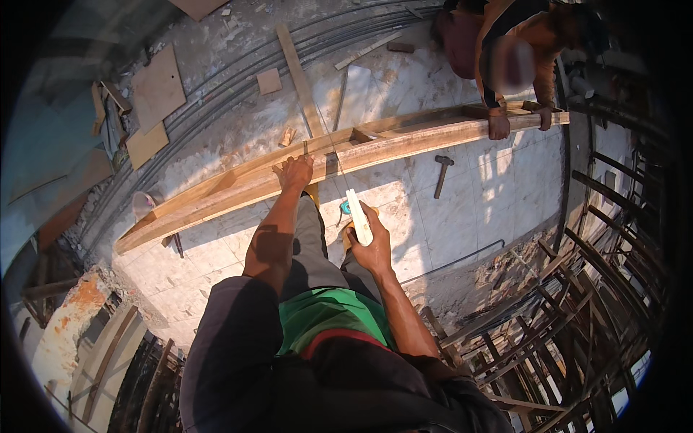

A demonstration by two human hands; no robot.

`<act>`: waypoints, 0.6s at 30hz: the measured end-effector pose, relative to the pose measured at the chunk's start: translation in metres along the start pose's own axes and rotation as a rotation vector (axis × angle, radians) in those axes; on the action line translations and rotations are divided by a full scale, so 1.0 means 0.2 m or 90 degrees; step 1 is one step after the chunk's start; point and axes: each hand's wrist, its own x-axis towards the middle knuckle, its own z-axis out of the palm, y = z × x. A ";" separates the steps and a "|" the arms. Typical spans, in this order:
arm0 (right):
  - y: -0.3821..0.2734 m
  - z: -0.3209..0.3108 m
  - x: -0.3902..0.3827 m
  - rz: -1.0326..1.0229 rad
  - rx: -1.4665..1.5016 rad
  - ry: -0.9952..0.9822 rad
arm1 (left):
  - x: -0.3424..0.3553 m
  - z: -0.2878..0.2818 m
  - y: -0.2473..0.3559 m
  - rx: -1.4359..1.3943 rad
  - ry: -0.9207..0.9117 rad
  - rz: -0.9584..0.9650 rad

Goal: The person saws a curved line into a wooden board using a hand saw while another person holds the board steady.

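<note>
Timber beam (404, 141), long and slightly curved, lies across the pale tiled floor (491, 209) in front of you, running from lower left to upper right. Your left hand (294, 173) presses flat on its near edge, fingers spread and grasping nothing, about midway along the beam. Your right hand (367, 242) is clenched around a pale flat stick (358, 216) that points up toward the beam, held just short of it; something teal (346, 208) shows beside the stick, too small to tell what it is. A hammer (441, 174) lies on the floor to the right, near the beam but apart from it. At the far right end, another person's hands (499, 126) rest on the beam. Plywood offcuts (155, 86) lie scattered on the rough ground beyond.
</note>
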 end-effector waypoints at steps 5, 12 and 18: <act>0.01 -0.05 0.05 0.036 0.016 -0.014 | 0.01 0.04 -0.12 -0.007 0.016 0.073; -0.07 -0.11 0.04 0.134 0.054 -0.052 | 0.10 0.00 -0.07 -0.047 0.053 0.026; -0.13 0.00 0.03 0.097 -0.002 -0.038 | 0.13 0.16 -0.04 -0.043 0.197 -0.012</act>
